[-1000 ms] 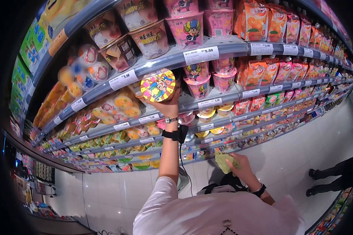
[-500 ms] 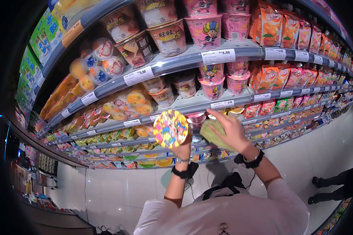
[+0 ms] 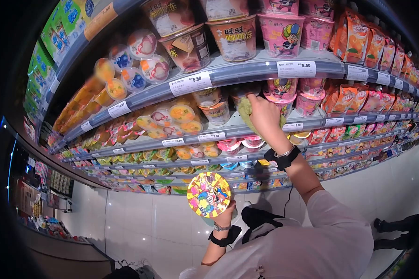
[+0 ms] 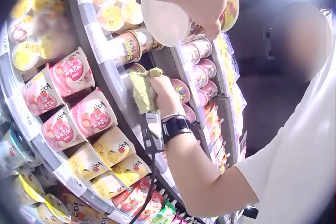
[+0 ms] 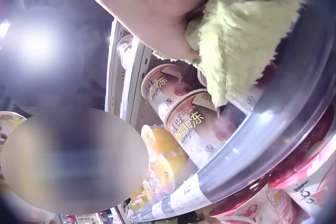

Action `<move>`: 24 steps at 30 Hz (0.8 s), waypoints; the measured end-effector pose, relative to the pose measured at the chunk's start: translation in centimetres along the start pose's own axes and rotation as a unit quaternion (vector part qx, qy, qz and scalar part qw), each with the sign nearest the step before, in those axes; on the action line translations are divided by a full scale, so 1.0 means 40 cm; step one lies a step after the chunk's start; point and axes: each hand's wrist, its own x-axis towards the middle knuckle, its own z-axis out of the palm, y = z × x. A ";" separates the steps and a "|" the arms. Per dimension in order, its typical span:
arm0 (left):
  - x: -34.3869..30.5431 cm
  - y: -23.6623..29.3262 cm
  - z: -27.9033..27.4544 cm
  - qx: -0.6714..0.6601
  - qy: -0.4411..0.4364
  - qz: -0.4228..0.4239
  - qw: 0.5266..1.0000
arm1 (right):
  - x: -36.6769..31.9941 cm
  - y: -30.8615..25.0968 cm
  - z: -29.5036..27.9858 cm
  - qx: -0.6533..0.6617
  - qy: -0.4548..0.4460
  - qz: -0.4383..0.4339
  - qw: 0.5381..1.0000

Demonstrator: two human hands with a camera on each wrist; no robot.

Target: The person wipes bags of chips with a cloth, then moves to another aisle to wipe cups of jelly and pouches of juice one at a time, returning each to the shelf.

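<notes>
My left hand (image 3: pixel 226 215) holds a round tub (image 3: pixel 209 195) low in front of the shelves, its yellow patterned lid facing the head camera. In the left wrist view that hand (image 4: pixel 189 6) grips the tub's pale side (image 4: pixel 167 22). My right hand (image 3: pixel 265 118) grips a fuzzy green cloth (image 3: pixel 246 113) at the second shelf, between brown tubs (image 3: pixel 216 113) and pink tubs (image 3: pixel 308 103). The right wrist view shows the cloth (image 5: pixel 244 35) under the hand (image 5: pixel 152 11), over the shelf edge beside brown tubs (image 5: pixel 197 124).
Price labels (image 3: pixel 190 83) line the shelf edges (image 3: pixel 246 69). Above stand larger brown tubs (image 3: pixel 233 39) and pink tubs (image 3: pixel 280 36); orange pouches (image 3: pixel 353 39) are at right. Lower shelves hold more cups. Another person's legs (image 3: pixel 400 223) are on the tiled floor (image 3: pixel 144 218) at right.
My left hand has brought the tub down from the shelf, away from the other tubs. My right hand has moved up with the cloth from low down to the second shelf.
</notes>
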 end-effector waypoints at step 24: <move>0.382 0.169 0.315 -0.170 -0.097 0.104 0.975 | -0.090 0.039 -0.054 0.127 -0.033 -0.004 0.991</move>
